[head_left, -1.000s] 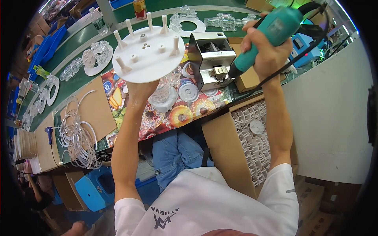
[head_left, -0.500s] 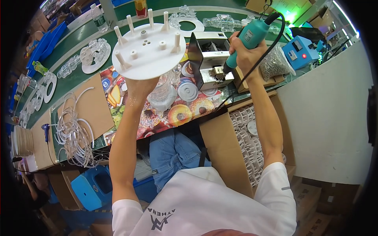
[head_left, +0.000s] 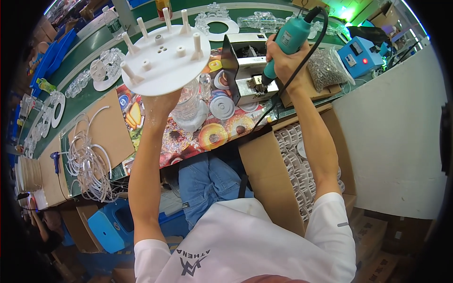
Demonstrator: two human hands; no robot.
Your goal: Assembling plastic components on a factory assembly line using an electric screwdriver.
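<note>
My left hand supports a white round plastic plate from below, its fingers hidden beneath it. The plate is raised over the bench, with several upright posts and small bosses on its upper face. In my right hand is a teal electric screwdriver, gripped around the body, with a black cable. Its tip points down at the front outlet of a metal screw feeder; whether it touches cannot be made out. Under the plate, a clear plastic part stands on the bench beside a round clear lid.
A bag of screws and a blue power box sit at the right. Below is a carton of white parts. Tangled clear tubing lies left on cardboard. Clear plastic assemblies line the green conveyor.
The white plate in my left hand has shifted a little to the left. The screwdriver stays at the feeder's outlet. The whole view has shifted slightly.
</note>
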